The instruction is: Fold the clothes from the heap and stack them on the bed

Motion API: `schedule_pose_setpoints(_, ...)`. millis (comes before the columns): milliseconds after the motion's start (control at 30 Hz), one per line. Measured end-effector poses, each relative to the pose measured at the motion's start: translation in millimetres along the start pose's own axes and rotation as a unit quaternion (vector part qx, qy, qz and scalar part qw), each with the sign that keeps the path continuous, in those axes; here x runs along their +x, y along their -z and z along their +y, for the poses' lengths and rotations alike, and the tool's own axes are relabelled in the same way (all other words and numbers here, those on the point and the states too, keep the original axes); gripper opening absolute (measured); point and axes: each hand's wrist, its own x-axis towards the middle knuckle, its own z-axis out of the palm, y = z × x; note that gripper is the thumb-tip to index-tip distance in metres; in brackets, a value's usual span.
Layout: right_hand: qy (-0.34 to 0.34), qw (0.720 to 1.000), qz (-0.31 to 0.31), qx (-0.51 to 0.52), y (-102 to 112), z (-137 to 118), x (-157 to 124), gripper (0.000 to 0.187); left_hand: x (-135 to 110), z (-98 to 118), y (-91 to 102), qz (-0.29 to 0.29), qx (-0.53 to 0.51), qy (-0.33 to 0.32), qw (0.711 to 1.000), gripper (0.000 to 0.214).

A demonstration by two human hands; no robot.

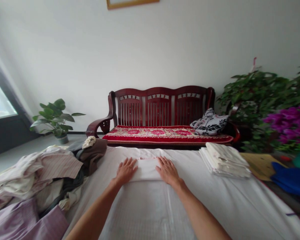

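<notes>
A folded white cloth [146, 168] lies on the white-covered table [150, 206] in front of me. My left hand [125, 171] lies flat on its left edge with the fingers stretched out. My right hand [168, 170] lies flat on its right edge, fingers likewise spread. Both palms press down on the cloth; neither hand grips anything.
A stack of folded white cloths [225, 160] sits at the right. A heap of unfolded clothes [40, 176] covers the left side. Behind the table stand a red wooden bench [162, 116] with a patterned cushion [210, 123], and potted plants [265, 103] at the right.
</notes>
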Motion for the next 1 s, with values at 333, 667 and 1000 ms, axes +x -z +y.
schedule_pose_setpoints(333, -0.008, 0.999, 0.043, 0.01, 24, 47, -34, 0.048, -55, -46, 1.4, 0.079, -0.113, -0.19, 0.972, 0.055)
schedule_pose_setpoints(667, 0.114, 0.993, 0.027, 0.013, 36, 31, -55, 0.042, -53, -31, 20.7, 0.063, -0.122, -0.166, 0.977, 0.062)
schedule_pose_setpoints(1000, 0.033, 0.997, 0.07, 0.011, 51, 21, -36, 0.033, -33, -21, 36.9, 0.154, -0.119, -0.108, 0.975, 0.027)
